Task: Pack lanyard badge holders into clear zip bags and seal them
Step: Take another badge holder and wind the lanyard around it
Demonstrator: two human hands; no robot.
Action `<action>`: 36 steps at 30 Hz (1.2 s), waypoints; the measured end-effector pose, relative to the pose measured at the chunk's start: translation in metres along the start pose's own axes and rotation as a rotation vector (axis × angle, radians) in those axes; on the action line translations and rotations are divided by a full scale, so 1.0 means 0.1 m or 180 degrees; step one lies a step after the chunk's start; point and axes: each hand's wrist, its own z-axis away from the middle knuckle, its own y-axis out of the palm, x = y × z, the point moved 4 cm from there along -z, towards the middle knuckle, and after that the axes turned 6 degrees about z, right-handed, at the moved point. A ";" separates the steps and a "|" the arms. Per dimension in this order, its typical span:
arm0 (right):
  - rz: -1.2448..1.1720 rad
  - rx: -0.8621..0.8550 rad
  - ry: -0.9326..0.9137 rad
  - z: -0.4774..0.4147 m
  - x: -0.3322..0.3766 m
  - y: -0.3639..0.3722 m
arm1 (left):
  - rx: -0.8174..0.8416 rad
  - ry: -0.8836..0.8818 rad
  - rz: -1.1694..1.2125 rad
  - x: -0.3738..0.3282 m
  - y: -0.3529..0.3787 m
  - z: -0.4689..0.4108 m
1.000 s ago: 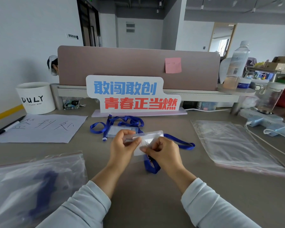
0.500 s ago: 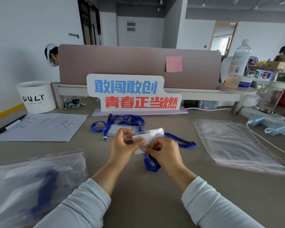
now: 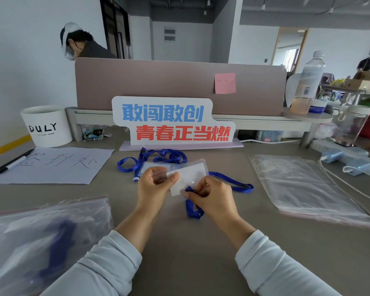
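Observation:
Both hands hold a clear badge holder (image 3: 189, 175) with a white card just above the desk's middle. My left hand (image 3: 156, 184) pinches its left end. At its lower edge my right hand (image 3: 212, 196) pinches the clip, where the blue lanyard (image 3: 233, 182) joins. The strap loops under my right hand and trails right. A second badge holder with a tangled blue lanyard (image 3: 158, 159) lies just behind. At the right a stack of empty clear zip bags (image 3: 303, 184) lies flat. A filled zip bag (image 3: 41, 238) with something blue inside sits at the lower left.
A slogan sign (image 3: 171, 122) stands in front of a pink divider (image 3: 179, 86). A handwritten paper (image 3: 56, 165), a pen (image 3: 6, 165) and a white cup (image 3: 47, 124) are at the left. A power strip (image 3: 346, 154) with cables, a bottle (image 3: 310, 82) and a jar are at the right.
My right hand has shifted down to the holder's lower edge and the lanyard clip. The holder has tilted slightly. A person behind the divider has risen into view.

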 end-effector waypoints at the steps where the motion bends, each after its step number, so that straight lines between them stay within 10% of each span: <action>1: -0.0104 -0.0024 0.0034 0.00 0.00 0.00 | 0.0064 -0.0075 0.0106 0.01 0.02 0.01; 16: -0.0455 -0.0096 0.0187 -0.02 -0.03 0.00 | 0.0675 -0.0042 0.0185 0.01 0.13 0.05; 26: -0.0614 0.0042 0.0076 0.03 -0.01 0.02 | 0.0093 -0.0063 0.0266 -0.03 0.02 -0.01; 36: -0.0448 0.0996 -0.0122 -0.06 -0.15 0.05 | 0.0851 -0.1438 0.0981 -0.09 -0.05 -0.07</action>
